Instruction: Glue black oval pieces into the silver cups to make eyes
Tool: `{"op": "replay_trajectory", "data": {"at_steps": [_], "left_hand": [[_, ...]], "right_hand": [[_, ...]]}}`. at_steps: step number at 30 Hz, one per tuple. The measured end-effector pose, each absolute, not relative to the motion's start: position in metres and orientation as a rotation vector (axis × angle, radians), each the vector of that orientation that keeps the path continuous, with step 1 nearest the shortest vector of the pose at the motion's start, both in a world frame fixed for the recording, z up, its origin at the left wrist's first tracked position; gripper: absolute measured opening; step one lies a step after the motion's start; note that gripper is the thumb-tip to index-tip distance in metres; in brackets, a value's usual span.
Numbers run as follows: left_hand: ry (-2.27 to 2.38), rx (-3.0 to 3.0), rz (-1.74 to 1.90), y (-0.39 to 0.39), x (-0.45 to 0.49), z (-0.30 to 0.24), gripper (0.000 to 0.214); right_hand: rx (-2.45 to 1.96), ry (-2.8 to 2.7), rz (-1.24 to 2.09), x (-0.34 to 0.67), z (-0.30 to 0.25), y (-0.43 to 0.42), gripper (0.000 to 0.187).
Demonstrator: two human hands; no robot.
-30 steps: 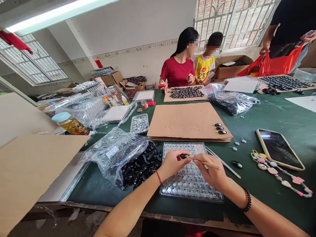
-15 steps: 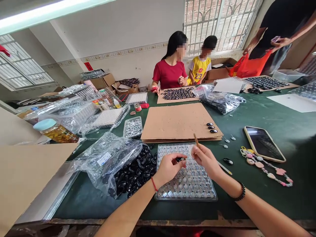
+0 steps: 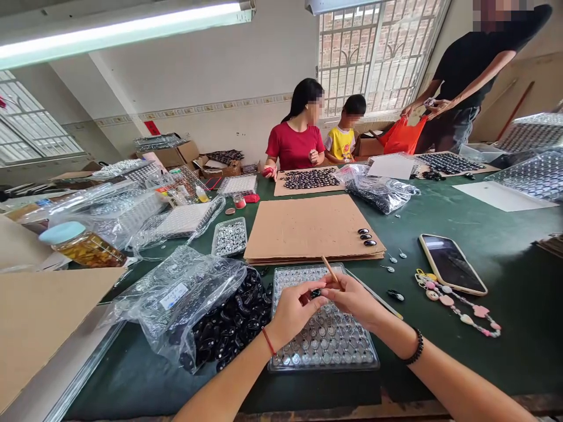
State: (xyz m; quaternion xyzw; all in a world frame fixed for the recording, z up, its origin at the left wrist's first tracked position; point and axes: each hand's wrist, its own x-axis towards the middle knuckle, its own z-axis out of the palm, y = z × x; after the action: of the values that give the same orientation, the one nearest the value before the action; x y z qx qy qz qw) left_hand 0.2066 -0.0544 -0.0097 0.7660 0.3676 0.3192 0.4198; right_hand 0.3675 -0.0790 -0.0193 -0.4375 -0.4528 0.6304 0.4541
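Between thumb and fingers, my left hand (image 3: 294, 310) pinches a small glossy black oval piece (image 3: 315, 292). My right hand (image 3: 352, 298) grips a thin wooden stick (image 3: 329, 267) that points up and away, and its fingertips meet the black piece. Both hands are over a clear plastic tray (image 3: 325, 346) filled with rows of small round silvery pieces. Left of the tray, a pile of black oval pieces (image 3: 237, 319) spills from a clear plastic bag (image 3: 176, 299). Three black ovals (image 3: 365, 237) lie on the stacked cardboard sheets (image 3: 303, 225) beyond the tray.
A phone (image 3: 453, 264) with a beaded strap (image 3: 468, 318) lies to the right, near a loose black piece (image 3: 395, 295). A small box of silvery pieces (image 3: 229, 237) stands by the cardboard. A lidded jar (image 3: 83, 245) is at left. Several people are across the green table (image 3: 440, 211).
My right hand has come left to meet my left hand at the black piece, the stick now leaning left. The view has tilted up and shifted slightly right.
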Motion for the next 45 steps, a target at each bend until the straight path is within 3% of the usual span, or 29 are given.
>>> {"op": "replay_trajectory", "data": {"at_steps": [6,20,24,28,34,39,45], "left_hand": [[0.889,2.177,0.984,-0.055,0.203,-0.008,0.015],[0.791,2.550,1.055,-0.053,0.196,-0.014,0.012],[0.941,2.230,1.079,-0.052,0.200,-0.015,0.009],[1.010,1.367,1.139,-0.037,0.198,-0.010,0.009],[0.924,0.095,1.236,-0.005,0.175,0.014,0.011],[0.906,0.136,1.130,-0.013,0.180,0.014,0.021],[0.803,0.276,1.142,-0.016,0.183,0.005,0.022]], "right_hand": [[-1.101,-1.123,1.596,0.371,-0.019,-0.079,0.039],[-0.987,-1.025,1.627,0.373,-0.023,-0.077,0.035],[-0.961,-0.965,1.627,0.375,-0.026,-0.077,0.035],[-1.053,-0.973,1.448,0.388,-0.023,-0.071,0.036],[-1.614,-1.173,0.547,0.472,-0.016,-0.016,0.033],[-1.815,-1.211,0.368,0.530,-0.025,0.036,0.017],[-1.922,-1.336,0.349,0.547,-0.045,0.056,0.014]]}}
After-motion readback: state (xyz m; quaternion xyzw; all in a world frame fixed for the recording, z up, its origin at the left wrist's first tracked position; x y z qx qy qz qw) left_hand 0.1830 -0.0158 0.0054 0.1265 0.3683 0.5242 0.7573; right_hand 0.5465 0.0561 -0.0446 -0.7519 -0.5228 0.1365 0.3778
